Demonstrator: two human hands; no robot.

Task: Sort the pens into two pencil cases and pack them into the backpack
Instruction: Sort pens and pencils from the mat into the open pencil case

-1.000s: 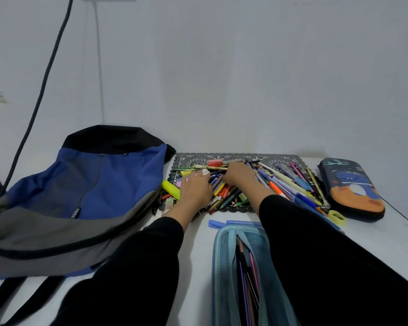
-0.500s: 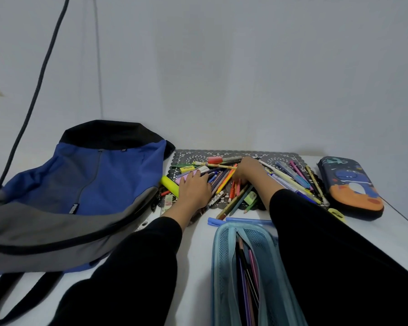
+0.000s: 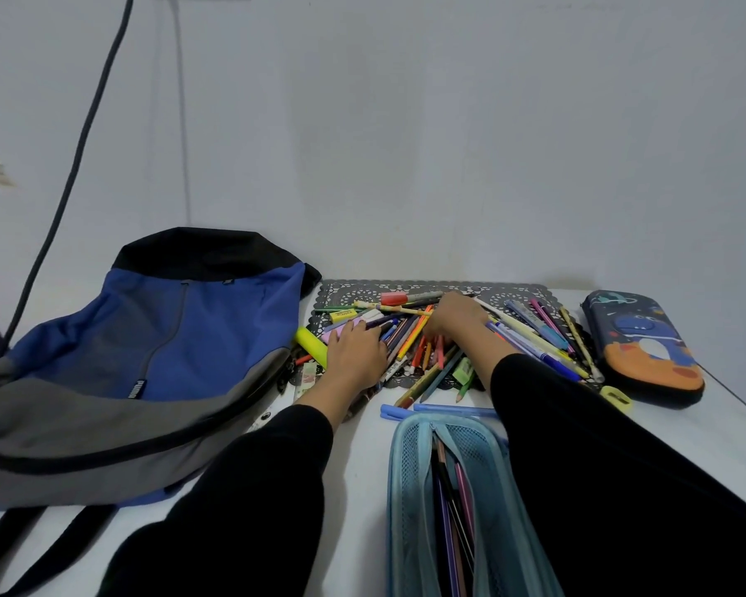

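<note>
Sorting, early stage: most pens (image 3: 535, 338) heaped far centre on your desk (image 3: 362, 445), a few in the open near case (image 3: 401, 510), right case (image 3: 647, 351) closed, backpack (image 3: 190, 338) left, seemingly unpacked; left grip (image 3: 354, 351) flat on the heap, right grip (image 3: 453, 316) curled, hold unclear.

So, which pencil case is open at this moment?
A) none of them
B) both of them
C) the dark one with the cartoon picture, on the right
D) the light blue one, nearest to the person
D: the light blue pencil case lies unzipped with pens showing inside, while the dark cartoon pencil case on the right looks closed.
</note>
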